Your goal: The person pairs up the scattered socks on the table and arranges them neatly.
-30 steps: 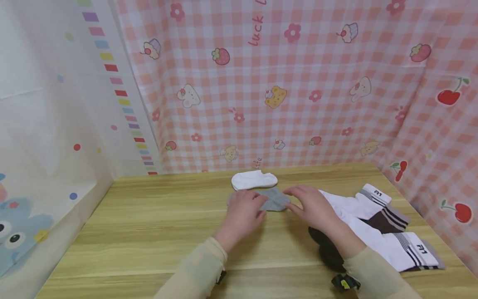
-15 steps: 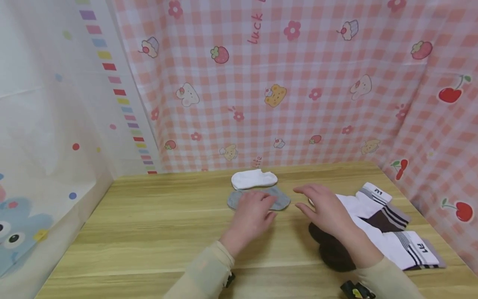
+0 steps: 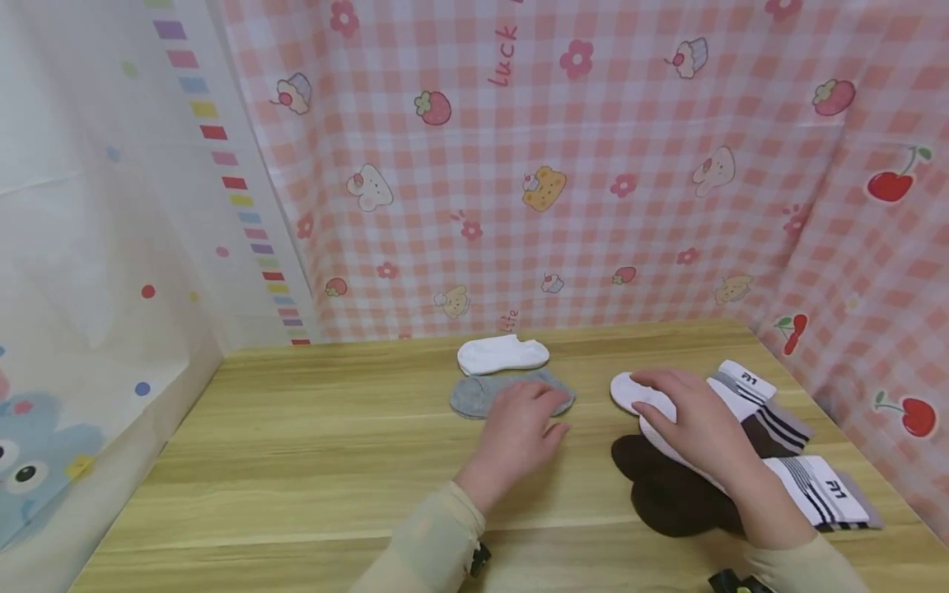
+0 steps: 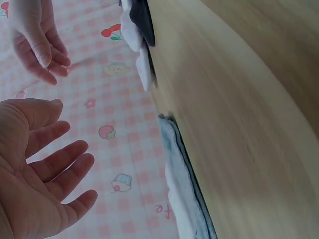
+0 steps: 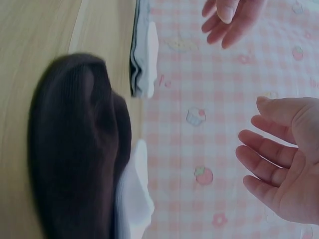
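Note:
My left hand hovers just in front of the grey ankle socks, its fingers relaxed and holding nothing. In the left wrist view the left hand is raised off the table with the fingers spread. Behind the grey pair lie white ankle socks. My right hand is over the white crew socks on the right, and hides their middle. Nothing is between its loosely bent fingers; the right wrist view shows this hand apart from the socks. Dark brown socks lie nearest to me.
All the socks lie on a wooden table. A pink checked cloth hangs along the back and right edges, and a white printed cloth covers the left side.
My right hand has left the grey socks and moved right, over the white crew socks. The left hand has drawn slightly right and toward me, uncovering more of the grey pair.

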